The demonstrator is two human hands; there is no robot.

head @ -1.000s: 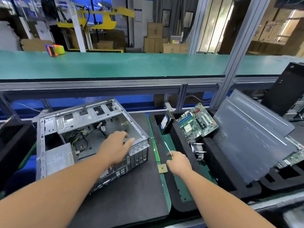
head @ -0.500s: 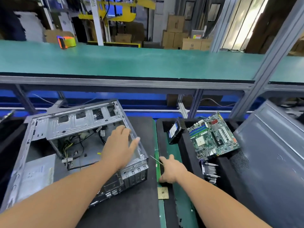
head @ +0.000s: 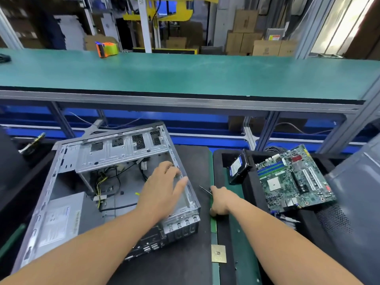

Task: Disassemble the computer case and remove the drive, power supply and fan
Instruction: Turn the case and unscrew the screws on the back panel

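Nearest me, a square gold processor chip [head: 218, 253] lies flat on the green strip, just behind my right hand [head: 221, 200] toward my body. That hand has its fingers curled round a thin screwdriver [head: 205, 190], whose metal shaft pokes out up and left of the knuckles, toward the case. My left hand [head: 164, 189] reaches over the open computer case [head: 115, 182]; its fingers are spread and fairly straight, holding nothing, the fingertips at the case's right-hand wall, though blur keeps me from telling whether they touch it. Left of and nearer than that hand, the power supply [head: 59, 219] sits in the near-left corner of the case, with black and yellow cables [head: 107, 182] trailing just left of my fingers. Beyond the left hand, the drive cage [head: 121, 150] spans the far side of the case. Right of and beyond my right hand, a hard drive [head: 238, 166] leans on edge in a black foam tray [head: 248, 188], and further right a green motherboard [head: 294, 178] rests tilted. Farthest off, an orange and green tape dispenser [head: 107, 49] sits on the upper green shelf [head: 185, 75].
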